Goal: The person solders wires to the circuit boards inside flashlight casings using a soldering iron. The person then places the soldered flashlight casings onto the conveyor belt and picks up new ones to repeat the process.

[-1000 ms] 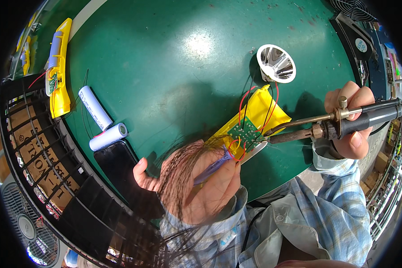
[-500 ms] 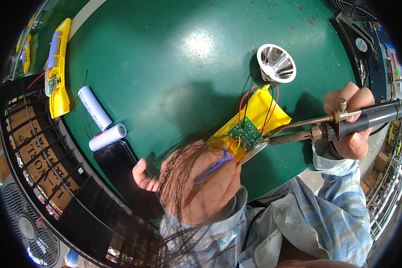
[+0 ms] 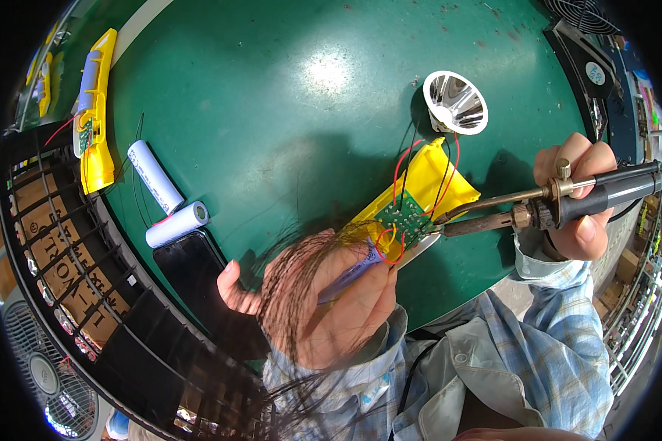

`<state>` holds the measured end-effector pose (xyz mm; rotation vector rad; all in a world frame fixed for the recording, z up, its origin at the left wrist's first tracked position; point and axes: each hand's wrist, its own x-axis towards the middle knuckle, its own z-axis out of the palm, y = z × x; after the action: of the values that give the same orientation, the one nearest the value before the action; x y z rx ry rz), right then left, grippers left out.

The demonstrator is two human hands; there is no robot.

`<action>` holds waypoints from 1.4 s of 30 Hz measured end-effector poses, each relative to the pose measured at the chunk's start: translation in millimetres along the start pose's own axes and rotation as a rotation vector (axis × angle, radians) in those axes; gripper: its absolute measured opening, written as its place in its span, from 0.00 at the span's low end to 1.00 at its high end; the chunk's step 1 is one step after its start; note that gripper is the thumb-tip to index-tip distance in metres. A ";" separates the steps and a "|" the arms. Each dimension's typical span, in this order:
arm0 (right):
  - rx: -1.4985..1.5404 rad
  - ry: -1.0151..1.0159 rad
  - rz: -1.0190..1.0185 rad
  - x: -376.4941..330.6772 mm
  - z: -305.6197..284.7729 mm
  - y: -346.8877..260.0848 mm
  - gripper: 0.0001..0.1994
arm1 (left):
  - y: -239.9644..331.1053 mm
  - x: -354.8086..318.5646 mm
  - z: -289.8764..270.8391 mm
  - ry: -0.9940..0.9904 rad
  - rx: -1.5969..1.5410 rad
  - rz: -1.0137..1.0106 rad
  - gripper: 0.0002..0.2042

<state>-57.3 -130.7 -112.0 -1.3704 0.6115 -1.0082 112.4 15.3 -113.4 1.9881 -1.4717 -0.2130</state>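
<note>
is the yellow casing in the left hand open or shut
Open: the yellow casing in the left hand has no lid over its green circuit board.

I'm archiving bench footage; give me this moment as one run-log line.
left hand: holding yellow housing; right hand: holding soldering iron, tip at green circuit board's edge, contact unclear; reflector: on green table beyond housing

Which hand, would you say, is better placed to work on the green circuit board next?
The right hand, I'd judge: it grips the soldering iron, with the tip close to the green circuit board. The left hand seems occupied holding the yellow casing.
</note>
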 end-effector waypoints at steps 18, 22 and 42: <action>0.086 0.034 0.043 7.4 -10.3 -5.7 0.16 | 2.3 -1.9 3.2 -0.043 -0.181 -0.117 0.13; 0.196 0.018 -0.010 11.3 -15.1 -8.2 0.15 | 2.4 7.0 -6.5 0.031 -0.100 0.092 0.19; 0.435 0.596 -0.317 22.1 -41.4 -6.5 0.12 | 33.3 148.3 -44.5 0.355 0.068 0.120 0.19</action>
<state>-83.5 -169.9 -107.6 -0.7835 0.5672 -1.7220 160.5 -106.1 -23.9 1.8646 -1.3729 0.2339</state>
